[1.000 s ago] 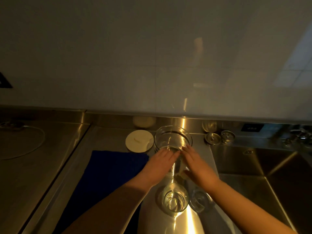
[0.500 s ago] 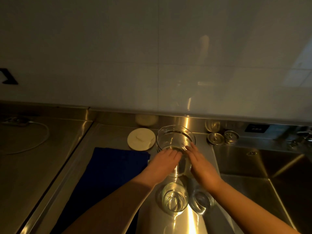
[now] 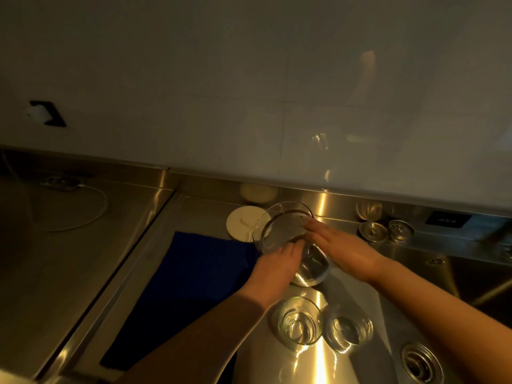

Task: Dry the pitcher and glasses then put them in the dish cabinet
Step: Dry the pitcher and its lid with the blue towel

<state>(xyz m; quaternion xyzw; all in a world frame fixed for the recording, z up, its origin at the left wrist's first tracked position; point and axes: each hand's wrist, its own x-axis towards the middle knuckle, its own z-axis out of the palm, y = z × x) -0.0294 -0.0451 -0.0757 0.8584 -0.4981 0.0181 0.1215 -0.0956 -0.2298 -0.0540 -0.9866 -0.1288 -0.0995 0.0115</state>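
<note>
The pitcher [image 3: 288, 239] sits between both hands near the back edge of the worktop [image 3: 194, 217], tipped so that its mouth leans up and toward the left, its long axis running from the base at lower right to the rim at upper left. The left hand [image 3: 277, 273] presses against its near side with fingers laid along the glass below the rim; the right hand [image 3: 343, 250] lies on the far right side, fingers nearly straight and reaching to the rim. Neither hand plainly wraps the glass (whether the thumbs curl round it is hidden), so it looks clamped between 2 flattish palms.

Both hands are equally close, each touching it. The blue towel [image 3: 194, 278] lies flat just to the left, its right edge close under the pitcher's mouth, so my guess is that the coming move carries the pitcher leftward onto the cloth.

2 glasses [image 3: 300, 324] stand upright nearer the front edge, beside the sink [image 3: 471, 286]. A round white lid [image 3: 242, 223] rests behind the towel.
</note>
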